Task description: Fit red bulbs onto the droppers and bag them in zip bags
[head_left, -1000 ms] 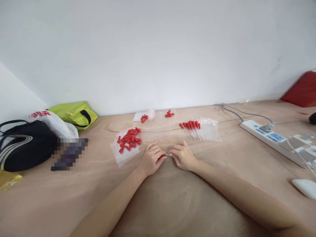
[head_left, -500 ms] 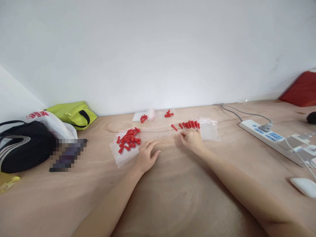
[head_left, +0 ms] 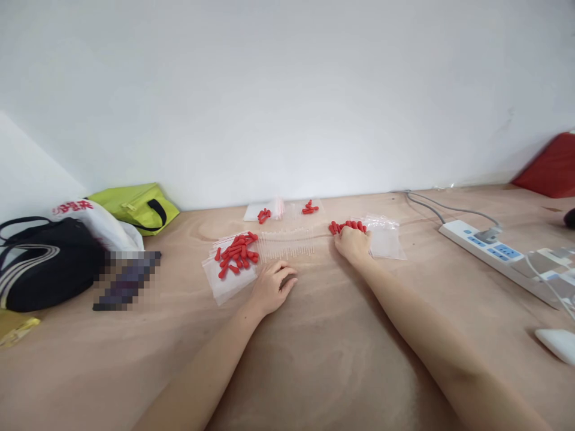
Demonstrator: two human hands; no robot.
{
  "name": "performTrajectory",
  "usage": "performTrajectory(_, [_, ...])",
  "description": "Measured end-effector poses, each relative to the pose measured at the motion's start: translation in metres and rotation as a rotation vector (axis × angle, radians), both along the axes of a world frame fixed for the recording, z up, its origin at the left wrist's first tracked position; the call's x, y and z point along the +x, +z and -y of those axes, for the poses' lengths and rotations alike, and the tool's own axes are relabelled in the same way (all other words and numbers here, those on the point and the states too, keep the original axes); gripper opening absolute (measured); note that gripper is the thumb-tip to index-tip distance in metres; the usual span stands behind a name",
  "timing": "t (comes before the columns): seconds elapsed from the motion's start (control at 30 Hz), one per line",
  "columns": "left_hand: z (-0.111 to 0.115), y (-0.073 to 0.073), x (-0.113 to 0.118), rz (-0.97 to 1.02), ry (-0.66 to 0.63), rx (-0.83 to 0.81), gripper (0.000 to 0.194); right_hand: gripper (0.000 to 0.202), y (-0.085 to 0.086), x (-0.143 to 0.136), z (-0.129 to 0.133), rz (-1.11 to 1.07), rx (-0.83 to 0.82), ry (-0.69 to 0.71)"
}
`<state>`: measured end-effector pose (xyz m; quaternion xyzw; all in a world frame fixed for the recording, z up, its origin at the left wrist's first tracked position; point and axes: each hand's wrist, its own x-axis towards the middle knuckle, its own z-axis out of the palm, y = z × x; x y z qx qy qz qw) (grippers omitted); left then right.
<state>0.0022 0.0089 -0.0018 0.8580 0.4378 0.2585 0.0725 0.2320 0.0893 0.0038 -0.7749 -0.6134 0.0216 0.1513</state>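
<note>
My right hand (head_left: 353, 244) is closed around the lower ends of a row of droppers with red rubber bulbs (head_left: 347, 227). Their tubes are mostly hidden behind my fingers. My left hand (head_left: 272, 287) rests on the table, fingers loosely curved and apart, holding nothing. Just beyond it lies a row of thin clear tubes (head_left: 287, 244). To its left, a pile of red rubber bulbs (head_left: 237, 254) sits on clear zip bags (head_left: 223, 288). Another clear zip bag (head_left: 389, 239) lies right of the droppers.
Smaller groups of red bulbs (head_left: 264, 215) lie on bags near the wall. A white power strip (head_left: 480, 245) with cables stands at right, and a white object (head_left: 557, 344) near it. At left are a black bag (head_left: 54, 263), a lime-green bag (head_left: 135, 206) and a white plastic bag (head_left: 101, 224).
A single red-bulbed dropper that lay left of the row is now in with the others, bunched closer together. My right hand has moved right; my left has drawn slightly back towards me.
</note>
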Motion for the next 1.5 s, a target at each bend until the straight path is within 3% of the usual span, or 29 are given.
performTrajectory(0.4, [0.000,0.001,0.001,-0.007,0.002,-0.018,0.012,0.034,0.001,0.002,0.005,0.014,0.025,-0.007])
performTrajectory(0.53, [0.000,0.001,0.001,-0.012,-0.002,-0.010,0.013,0.027,0.002,-0.014,0.007,0.024,0.085,0.071])
performTrajectory(0.7, [0.001,-0.001,0.002,-0.040,-0.005,0.035,0.013,0.028,0.001,-0.047,0.007,-0.116,0.022,0.121])
performTrajectory(0.77, [-0.002,0.000,-0.002,-0.069,0.088,0.119,0.012,0.030,0.002,-0.056,0.005,-0.149,-0.019,0.090])
performTrajectory(0.87, [-0.011,0.007,-0.018,-0.112,0.421,0.301,0.013,0.029,0.005,-0.062,0.001,-0.171,-0.076,0.050])
performTrajectory(1.0, [-0.025,0.015,-0.046,-0.199,0.661,0.331,0.012,0.025,0.009,-0.064,-0.004,-0.212,-0.129,0.028])
performTrajectory(1.1, [-0.030,0.015,-0.057,-0.239,0.690,0.301,0.018,0.023,0.010,-0.065,-0.008,-0.233,-0.147,0.020])
performTrajectory(1.3, [-0.031,0.009,-0.056,-0.274,0.687,0.328,0.017,0.022,0.009,-0.064,-0.012,-0.279,-0.155,0.014])
performTrajectory(1.5, [-0.030,0.008,-0.056,-0.301,0.700,0.436,0.014,0.036,-0.001,-0.056,0.001,-0.344,-0.047,0.069])
